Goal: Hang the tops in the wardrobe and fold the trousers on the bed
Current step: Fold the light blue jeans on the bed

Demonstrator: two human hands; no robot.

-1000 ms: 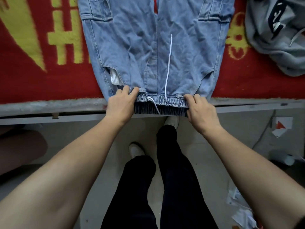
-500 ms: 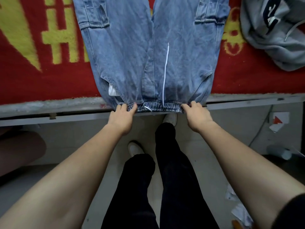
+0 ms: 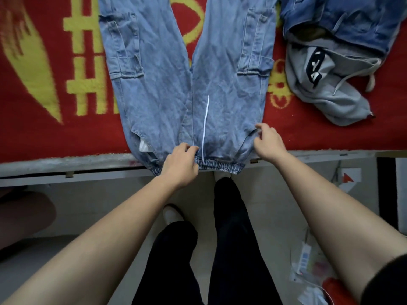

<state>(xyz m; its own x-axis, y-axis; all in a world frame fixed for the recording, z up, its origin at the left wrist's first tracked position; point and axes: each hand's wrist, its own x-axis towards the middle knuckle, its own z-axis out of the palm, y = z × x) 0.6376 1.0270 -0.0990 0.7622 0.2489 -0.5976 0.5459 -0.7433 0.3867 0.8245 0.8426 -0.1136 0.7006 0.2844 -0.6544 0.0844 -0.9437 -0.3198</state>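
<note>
Light-blue jeans [image 3: 158,95]: flat on bed [image 3: 66,160], waistband over near edge. Left hand [image 3: 180,165]: shifted from waistband's left corner to its middle, gripping denim beside white drawstring [image 3: 205,126]. Right hand [image 3: 267,140]: moved off waistband to hip pocket edge, pinching fabric. Grey hoodie [image 3: 334,93]: further right, apart from jeans.

Light-blue denim trousers [image 3: 167,89] flat on bed [image 3: 55,137]
</note>
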